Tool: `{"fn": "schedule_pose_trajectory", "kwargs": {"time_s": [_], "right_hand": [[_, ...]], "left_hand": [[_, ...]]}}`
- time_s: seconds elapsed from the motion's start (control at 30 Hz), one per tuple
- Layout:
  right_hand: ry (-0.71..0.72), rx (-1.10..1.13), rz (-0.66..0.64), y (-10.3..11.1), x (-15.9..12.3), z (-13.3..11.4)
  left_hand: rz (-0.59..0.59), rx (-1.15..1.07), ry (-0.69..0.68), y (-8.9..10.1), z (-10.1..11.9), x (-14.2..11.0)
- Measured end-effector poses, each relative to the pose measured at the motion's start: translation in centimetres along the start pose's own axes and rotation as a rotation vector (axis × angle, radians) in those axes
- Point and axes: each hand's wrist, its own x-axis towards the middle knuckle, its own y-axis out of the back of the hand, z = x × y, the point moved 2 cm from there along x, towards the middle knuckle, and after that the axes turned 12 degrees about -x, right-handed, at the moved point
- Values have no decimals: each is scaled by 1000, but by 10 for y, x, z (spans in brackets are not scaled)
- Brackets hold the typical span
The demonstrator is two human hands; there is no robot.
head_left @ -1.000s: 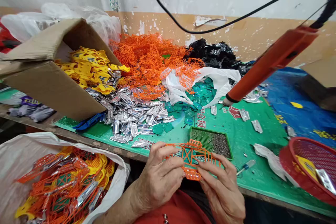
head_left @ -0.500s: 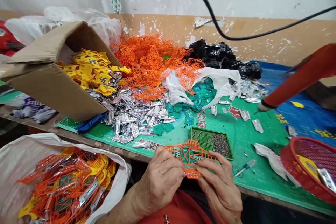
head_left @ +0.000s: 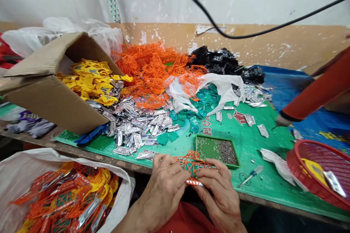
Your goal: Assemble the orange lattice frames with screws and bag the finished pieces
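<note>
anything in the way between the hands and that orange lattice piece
Nothing visible stands in the way: the left hand and the right hand are both directly on the orange plastic lattice, holding it between them.

You've got bright, even light here, soft and with only faint shadows — glare glints off the foil pieces [head_left: 136, 129], the orange plastic frame [head_left: 193, 164] looks sharp, and the wide lens bows the wall [head_left: 232, 40] near the edges.

Left hand [head_left: 164, 189] and right hand [head_left: 217, 193] gripping
</note>
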Motion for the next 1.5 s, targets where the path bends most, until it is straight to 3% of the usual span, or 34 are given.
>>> {"fn": "schedule_pose_trajectory", "kwargs": {"time_s": [0.13, 0.27, 0.37, 0.5, 0.6, 0.67, 0.77, 0.83, 0.9, 0.97, 1.07, 1.17, 1.33, 1.5], "right_hand": [[-5, 181, -98, 4, 7, -5], [-32, 345, -128, 10, 18, -7], [-100, 412, -153, 6, 23, -5], [-167, 298, -123, -6, 25, 0], [-240, 68, 71, 8, 30, 16], [-358, -76, 355, 37, 40, 41], [-487, -284, 823, 93, 65, 94], [-546, -365, 882, 119, 90, 130], [-637, -266, 783, 131, 118, 157], [-627, -33, 633, 128, 144, 170], [-587, 201, 462, 113, 175, 169], [-580, 344, 424, 106, 189, 160], [-636, 527, 335, 101, 182, 134], [-641, 641, 189, 71, 144, 96]], "left_hand": [[-192, -134, 40, 6, 6, 2], [-363, -361, 175, 7, 8, 8], [-366, -595, 257, 4, 6, 12], [-237, -990, 484, -7, -9, 11], [-100, -1133, 641, -14, -23, 7], [-22, -1103, 675, -13, -29, 5], [72, -978, 597, -8, -33, 7], [98, -904, 528, -7, -34, 9], [98, -872, 511, -9, -35, 10], [93, -877, 534, -13, -37, 9], [93, -894, 581, -16, -39, 9], [75, -885, 611, -14, -41, 10], [76, -845, 648, -11, -46, 14], [118, -888, 672, -13, -50, 14]]}}
